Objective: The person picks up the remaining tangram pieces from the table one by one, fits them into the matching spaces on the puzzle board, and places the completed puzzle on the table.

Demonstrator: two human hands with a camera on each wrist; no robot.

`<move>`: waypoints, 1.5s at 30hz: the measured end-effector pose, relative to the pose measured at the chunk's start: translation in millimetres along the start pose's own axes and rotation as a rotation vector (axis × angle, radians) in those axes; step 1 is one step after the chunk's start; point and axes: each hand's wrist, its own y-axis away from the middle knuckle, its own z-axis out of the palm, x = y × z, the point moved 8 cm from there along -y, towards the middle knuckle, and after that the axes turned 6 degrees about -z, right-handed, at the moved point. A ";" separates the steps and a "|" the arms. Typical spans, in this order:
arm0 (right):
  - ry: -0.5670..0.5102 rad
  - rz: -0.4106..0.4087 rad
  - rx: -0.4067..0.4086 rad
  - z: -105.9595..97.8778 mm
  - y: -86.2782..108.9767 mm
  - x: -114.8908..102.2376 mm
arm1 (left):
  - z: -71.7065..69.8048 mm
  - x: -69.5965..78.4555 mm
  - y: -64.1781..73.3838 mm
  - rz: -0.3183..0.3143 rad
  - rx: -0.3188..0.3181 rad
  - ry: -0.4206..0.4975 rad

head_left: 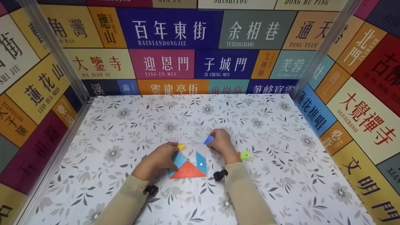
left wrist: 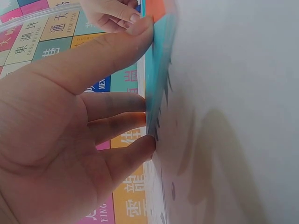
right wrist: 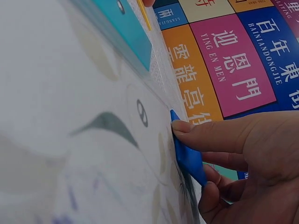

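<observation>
My right hand (head_left: 221, 142) pinches a dark blue tangram piece (right wrist: 188, 158) between thumb and fingers, near the far right corner of a clear tray (head_left: 194, 143). My left hand (head_left: 161, 157) is at the tray's left side, fingers spread, its thumb on the light blue pieces (head_left: 179, 158) and other fingertips along the edge. Inside the tray, a large red triangle (head_left: 187, 171) lies nearest me, with a light blue piece (head_left: 200, 162) upright along the right side. A small yellow piece (head_left: 181, 147) shows by the left fingertips.
To the right of my right wrist lies a light green triangle (head_left: 245, 154), beside an orange piece (head_left: 239, 155) mostly hidden by that wrist. A white floral cloth (head_left: 268, 187) covers the table. Panels with printed characters (head_left: 170, 29) stand at the back and both sides.
</observation>
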 end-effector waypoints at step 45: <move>-0.139 0.092 0.118 -23.5 5.7 6.2 | -0.1 0.7 1.5 0.001 -0.004 -0.021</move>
